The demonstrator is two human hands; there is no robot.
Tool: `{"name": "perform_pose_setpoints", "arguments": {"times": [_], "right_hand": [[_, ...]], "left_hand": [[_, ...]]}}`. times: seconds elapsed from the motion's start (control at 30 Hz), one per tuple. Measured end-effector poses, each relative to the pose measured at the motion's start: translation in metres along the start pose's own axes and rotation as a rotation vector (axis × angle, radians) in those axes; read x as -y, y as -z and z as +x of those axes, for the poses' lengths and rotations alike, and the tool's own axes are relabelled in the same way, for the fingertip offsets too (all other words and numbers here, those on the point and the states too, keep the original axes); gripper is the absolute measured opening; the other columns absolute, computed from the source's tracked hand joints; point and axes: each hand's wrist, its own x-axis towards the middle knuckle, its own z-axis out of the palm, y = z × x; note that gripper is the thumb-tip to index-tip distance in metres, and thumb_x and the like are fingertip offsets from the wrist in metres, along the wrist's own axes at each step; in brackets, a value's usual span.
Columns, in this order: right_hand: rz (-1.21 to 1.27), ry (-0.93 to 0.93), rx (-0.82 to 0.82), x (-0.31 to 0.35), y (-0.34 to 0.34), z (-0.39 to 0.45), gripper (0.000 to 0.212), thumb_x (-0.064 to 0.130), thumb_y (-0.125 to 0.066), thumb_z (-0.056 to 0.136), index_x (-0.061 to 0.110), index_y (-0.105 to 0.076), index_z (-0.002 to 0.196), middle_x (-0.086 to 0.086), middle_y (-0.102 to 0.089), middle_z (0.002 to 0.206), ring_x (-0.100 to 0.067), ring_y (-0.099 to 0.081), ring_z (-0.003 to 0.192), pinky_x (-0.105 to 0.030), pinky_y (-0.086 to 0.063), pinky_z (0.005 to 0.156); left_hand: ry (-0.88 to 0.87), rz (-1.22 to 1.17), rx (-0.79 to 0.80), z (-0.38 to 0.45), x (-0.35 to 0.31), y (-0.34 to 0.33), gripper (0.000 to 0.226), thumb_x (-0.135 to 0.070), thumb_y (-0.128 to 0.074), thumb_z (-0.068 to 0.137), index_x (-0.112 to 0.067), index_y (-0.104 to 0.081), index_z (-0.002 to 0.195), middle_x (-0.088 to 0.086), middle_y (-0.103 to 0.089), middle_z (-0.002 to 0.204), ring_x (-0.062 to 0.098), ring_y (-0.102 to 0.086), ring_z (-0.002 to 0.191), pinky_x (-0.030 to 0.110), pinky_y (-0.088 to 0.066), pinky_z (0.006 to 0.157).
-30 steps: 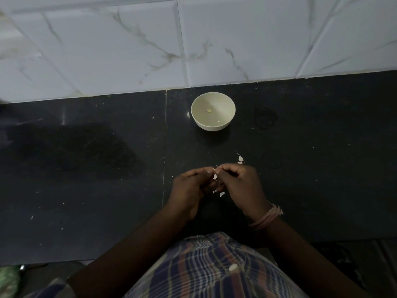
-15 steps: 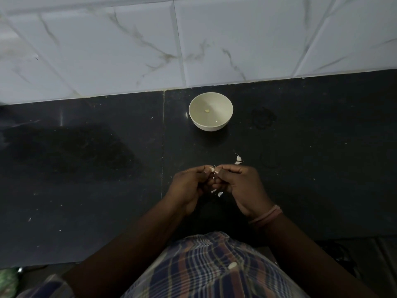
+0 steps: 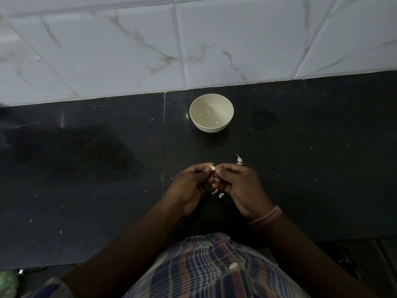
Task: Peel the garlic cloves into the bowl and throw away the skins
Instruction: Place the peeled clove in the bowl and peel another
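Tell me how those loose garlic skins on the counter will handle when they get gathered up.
The garlic skins look thin and curled, so they are probably very light and floppy, apt to scatter at a sweep. Lying flat on the dark counter, the smaller flakes below the hands may be hard to pinch; brushing them together likely works better.

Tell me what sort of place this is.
Most likely a home kitchen counter. A dark stone countertop meets a wall of white marble-look tiles, a small bowl stands near the wall, and the hands peel a garlic clove with skins lying around.
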Motion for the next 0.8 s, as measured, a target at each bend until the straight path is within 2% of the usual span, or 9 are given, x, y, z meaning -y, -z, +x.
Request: {"name": "perform_pose_setpoints", "arguments": {"times": [0.1, 0.2, 0.33, 0.43, 0.6, 0.7, 0.8], "right_hand": [[-0.071, 0.030, -0.007, -0.001, 0.001, -0.001, 0.015, -0.003, -0.062, 0.095, 0.002, -0.074, 0.088, -0.019, -0.065, 0.077, -0.020, -0.064, 0.067, -0.029, -0.058, 0.062], [-0.170, 0.076, -0.021, -0.003, 0.002, 0.000, 0.018, 0.000, -0.063, 0.095, 0.006, -0.076, 0.084, -0.020, -0.067, 0.076, -0.029, -0.063, 0.069, -0.040, -0.056, 0.069], [-0.322, 0.122, 0.005, -0.001, 0.003, -0.001, 0.012, 0.002, -0.064, 0.093, 0.002, -0.075, 0.088, -0.024, -0.070, 0.075, -0.031, -0.065, 0.067, -0.043, -0.055, 0.070], [-0.259, 0.086, 0.003, -0.001, 0.002, -0.001, 0.014, 0.001, -0.064, 0.093, 0.002, -0.075, 0.086, -0.027, -0.071, 0.079, -0.036, -0.067, 0.072, -0.046, -0.055, 0.072], [-0.211, 0.076, -0.050, -0.002, -0.001, -0.001, 0.018, 0.001, -0.060, 0.096, 0.003, -0.074, 0.084, -0.016, -0.068, 0.071, -0.027, -0.062, 0.063, -0.034, -0.053, 0.057], [-0.242, 0.099, -0.071, -0.002, -0.003, -0.001, 0.015, 0.004, -0.061, 0.096, 0.002, -0.072, 0.087, -0.010, -0.066, 0.066, -0.022, -0.060, 0.057, -0.035, -0.051, 0.057], [-0.268, 0.118, -0.084, -0.003, -0.004, -0.002, 0.014, 0.006, -0.061, 0.097, -0.004, -0.070, 0.091, -0.006, -0.064, 0.061, -0.019, -0.059, 0.053, -0.033, -0.051, 0.057]], "left_hand": [[0.019, -0.001, 0.008, -0.001, 0.001, 0.000, 0.019, -0.001, -0.053, 0.100, -0.003, -0.070, 0.108, 0.011, -0.074, 0.091, 0.015, -0.068, 0.076, 0.027, -0.058, 0.073], [0.004, -0.006, 0.013, -0.004, 0.002, -0.001, 0.019, -0.002, -0.053, 0.100, -0.004, -0.070, 0.109, 0.010, -0.074, 0.091, 0.014, -0.069, 0.074, 0.030, -0.057, 0.079], [-0.053, 0.026, -0.016, -0.011, 0.001, -0.004, 0.015, -0.001, -0.061, 0.096, -0.002, -0.070, 0.108, 0.007, -0.076, 0.088, 0.011, -0.071, 0.070, 0.025, -0.059, 0.068], [-0.078, 0.018, -0.017, -0.013, 0.000, -0.005, 0.013, -0.001, -0.066, 0.092, -0.004, -0.071, 0.104, 0.009, -0.076, 0.090, 0.012, -0.071, 0.073, 0.026, -0.059, 0.071], [-0.101, -0.005, 0.012, -0.018, 0.001, -0.007, 0.017, 0.000, -0.065, 0.093, 0.001, -0.070, 0.108, 0.014, -0.076, 0.094, 0.018, -0.075, 0.079, 0.028, -0.060, 0.070], [-0.102, -0.052, 0.025, -0.017, 0.004, -0.006, 0.019, -0.003, -0.066, 0.093, -0.001, -0.071, 0.111, 0.016, -0.076, 0.100, 0.021, -0.074, 0.086, 0.032, -0.060, 0.076], [-0.097, -0.101, 0.016, -0.017, 0.006, -0.005, 0.020, 0.001, -0.063, 0.093, -0.002, -0.070, 0.112, 0.013, -0.076, 0.097, 0.016, -0.074, 0.079, 0.026, -0.059, 0.070]]}}
